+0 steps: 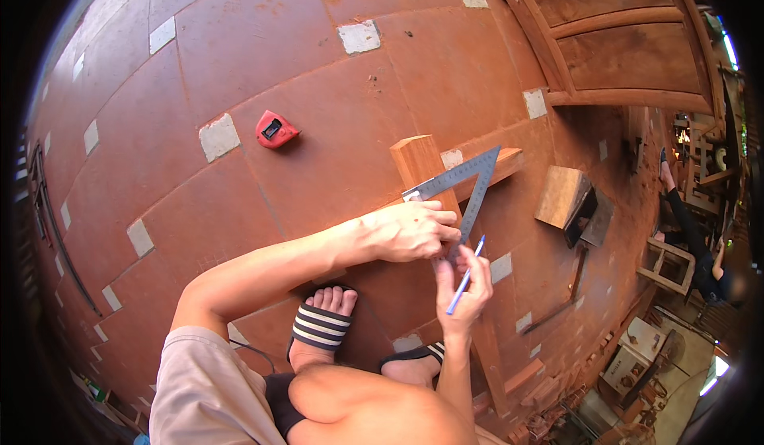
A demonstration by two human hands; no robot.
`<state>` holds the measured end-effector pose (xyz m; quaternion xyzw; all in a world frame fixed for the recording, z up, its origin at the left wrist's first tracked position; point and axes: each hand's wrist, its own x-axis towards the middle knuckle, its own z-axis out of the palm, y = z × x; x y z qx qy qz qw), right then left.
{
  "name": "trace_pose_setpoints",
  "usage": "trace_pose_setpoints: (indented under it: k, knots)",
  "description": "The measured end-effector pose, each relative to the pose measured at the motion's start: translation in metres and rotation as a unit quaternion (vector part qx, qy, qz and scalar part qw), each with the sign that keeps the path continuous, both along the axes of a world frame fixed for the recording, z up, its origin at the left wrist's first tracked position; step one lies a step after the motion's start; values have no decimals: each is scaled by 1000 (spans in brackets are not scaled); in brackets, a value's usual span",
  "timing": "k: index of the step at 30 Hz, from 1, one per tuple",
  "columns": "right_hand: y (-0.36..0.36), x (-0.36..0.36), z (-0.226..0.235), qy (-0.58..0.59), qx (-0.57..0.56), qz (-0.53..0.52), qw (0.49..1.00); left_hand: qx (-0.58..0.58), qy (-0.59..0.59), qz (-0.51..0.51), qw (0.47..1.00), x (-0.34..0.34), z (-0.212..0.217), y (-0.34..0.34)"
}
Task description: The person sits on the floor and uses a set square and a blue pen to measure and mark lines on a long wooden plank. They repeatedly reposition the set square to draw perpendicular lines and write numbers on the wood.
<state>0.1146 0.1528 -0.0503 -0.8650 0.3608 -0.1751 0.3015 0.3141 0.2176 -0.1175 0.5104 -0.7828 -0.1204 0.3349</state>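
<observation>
My left hand (pixel 415 230) is closed on a grey metal triangular set square (pixel 480 189), pressing it against a reddish wooden beam (pixel 420 161). One edge of the square slants across the beam, and its pointed corner sticks out to the far right. In my right hand (pixel 468 290) is a slim blue-and-white pen (pixel 466 274), pinched and tilted, just below the square and close to my left fingers. The beam runs under both hands toward me. A second piece of wood (pixel 505 167) lies across behind it.
A red tape measure (pixel 277 130) lies on the tiled floor (pixel 318 182) at left. On the right are a wooden block (pixel 561 196), a stool (pixel 667 266) and a machine (pixel 634 355). A panelled wooden frame (pixel 613 39) stands far right; another person (pixel 696 246) is beyond.
</observation>
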Motion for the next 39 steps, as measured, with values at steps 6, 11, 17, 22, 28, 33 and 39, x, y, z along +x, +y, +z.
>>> trace_pose_setpoints:
  k: [6,11,17,22,28,33,39]
  knots:
    - [-79,71,35,-32,189,130,973,11,-6,-14,1000,3,2,-2]
    - [-103,148,20,85,278,198,936,18,-5,-22,1000,3,4,-4]
    - [-103,170,21,173,239,259,920,22,22,-20,999,2,3,-4]
    - [-103,167,19,172,223,272,920,27,19,-19,999,1,2,-5]
    - [-115,167,22,165,148,289,931,20,20,-21,999,5,6,-4]
    - [-135,167,30,185,63,251,948,36,7,-26,999,6,8,-3]
    - [-125,141,43,65,-11,222,973,-22,-35,-34,999,4,17,-1]
